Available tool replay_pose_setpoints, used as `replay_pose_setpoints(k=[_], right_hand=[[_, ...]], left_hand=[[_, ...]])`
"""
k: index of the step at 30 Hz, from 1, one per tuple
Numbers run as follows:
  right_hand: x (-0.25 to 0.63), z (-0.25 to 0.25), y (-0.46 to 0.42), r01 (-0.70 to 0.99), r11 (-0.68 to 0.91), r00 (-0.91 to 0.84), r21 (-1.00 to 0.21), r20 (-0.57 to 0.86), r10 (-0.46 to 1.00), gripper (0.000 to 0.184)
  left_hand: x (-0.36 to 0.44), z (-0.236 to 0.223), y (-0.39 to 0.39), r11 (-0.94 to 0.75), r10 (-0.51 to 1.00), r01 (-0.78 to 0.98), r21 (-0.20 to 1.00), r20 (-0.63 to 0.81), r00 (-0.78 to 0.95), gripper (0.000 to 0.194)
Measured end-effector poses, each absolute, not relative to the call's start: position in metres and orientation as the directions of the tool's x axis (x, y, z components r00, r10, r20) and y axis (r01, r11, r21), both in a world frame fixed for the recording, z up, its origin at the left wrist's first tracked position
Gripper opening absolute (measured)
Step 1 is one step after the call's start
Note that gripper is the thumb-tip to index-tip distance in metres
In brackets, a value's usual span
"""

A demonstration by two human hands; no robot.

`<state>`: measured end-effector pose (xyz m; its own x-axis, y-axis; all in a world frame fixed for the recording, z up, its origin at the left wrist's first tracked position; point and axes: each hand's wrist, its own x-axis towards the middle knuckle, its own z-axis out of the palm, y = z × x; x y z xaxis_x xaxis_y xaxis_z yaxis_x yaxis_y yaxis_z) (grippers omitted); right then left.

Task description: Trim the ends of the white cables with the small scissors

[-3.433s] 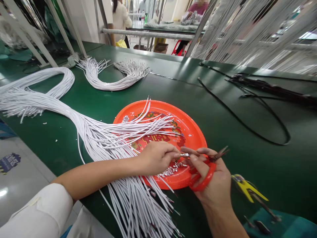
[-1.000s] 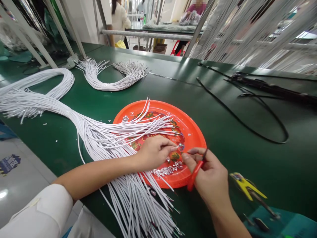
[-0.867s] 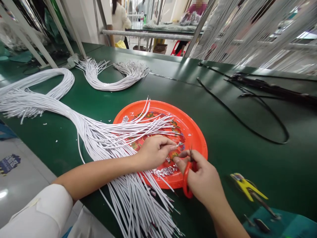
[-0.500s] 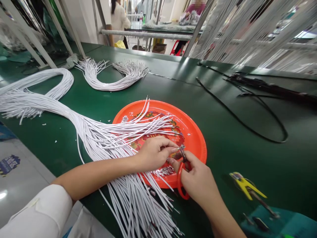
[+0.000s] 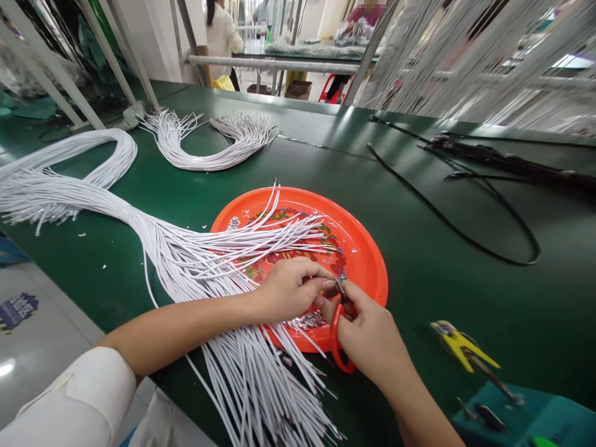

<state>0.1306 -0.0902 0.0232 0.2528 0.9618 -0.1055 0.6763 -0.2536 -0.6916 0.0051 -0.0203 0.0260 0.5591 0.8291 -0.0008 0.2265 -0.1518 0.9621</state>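
Over the front part of an orange-red round tray (image 5: 367, 267), my two hands meet at the fingertips. Thumb and forefinger of my left hand (image 5: 291, 288) pinch the end of a white cable, mostly hidden by the fingers. My right hand (image 5: 370, 329) grips small scissors (image 5: 336, 332) with red handles, their blades at that cable end. A large bundle of white cables (image 5: 186, 261) runs under my left forearm, its loose ends fanning across the tray and down the table's front. Silvery foil scraps (image 5: 311, 320) lie in the tray.
Another bundle of white cables (image 5: 209, 158) lies curved at the back of the green table (image 5: 321, 133). Black cables (image 5: 503, 161) are at the right. Yellow-handled pliers (image 5: 460, 347) rest near a teal block (image 5: 535, 410). People stand beyond the rack.
The bright foil piece that stood at the scissor tips no longer shows there. Both hands stay almost in place, the scissors having shifted very slightly.
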Motion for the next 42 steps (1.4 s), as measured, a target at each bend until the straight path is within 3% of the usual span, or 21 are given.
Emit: replay_pose_setpoints(k=[8,12,19,23,25,34,37,42], right_hand=[[0.139,0.017,-0.087,0.669,-0.230,0.197,-0.707,-0.129,0.972,0.018],[0.141,0.018,-0.083,0.490,-0.243,0.186,-0.837,-0.172,0.967,0.024],[0.135,0.016,-0.080,0.269,-0.271,0.272,-0.924,-0.197,0.942,0.029],[0.154,0.016,-0.082,0.009,-0.258,0.536,-0.966,-0.213,0.817,0.029],[0.161,0.019,-0.083,-0.115,-0.178,0.604,-0.977,-0.211,0.768,0.030],[0.145,0.017,-0.084,0.084,-0.004,0.419,-0.996,0.032,0.908,0.023],[0.147,0.016,-0.086,0.282,-0.041,0.422,-0.959,0.086,0.903,0.021],[0.154,0.022,-0.090,0.617,-0.153,0.339,-0.772,0.086,0.937,0.015]], left_hand=[[0.004,0.026,-0.019,-0.251,0.810,0.235,0.939,0.070,0.582,0.015],[0.004,0.026,-0.018,-0.335,0.803,0.222,0.916,0.154,0.575,0.015],[0.005,0.020,-0.016,-0.490,0.777,0.204,0.847,0.319,0.543,0.017],[0.003,0.018,-0.019,-0.582,0.736,0.222,0.783,0.389,0.554,0.019],[0.003,0.018,-0.020,-0.577,0.740,0.253,0.776,0.367,0.564,0.019],[0.002,0.021,-0.020,-0.546,0.729,0.341,0.766,0.233,0.644,0.019],[0.002,0.019,-0.020,-0.585,0.694,0.336,0.738,0.240,0.679,0.020],[0.002,0.018,-0.022,-0.667,0.630,0.364,0.650,0.233,0.740,0.021]])
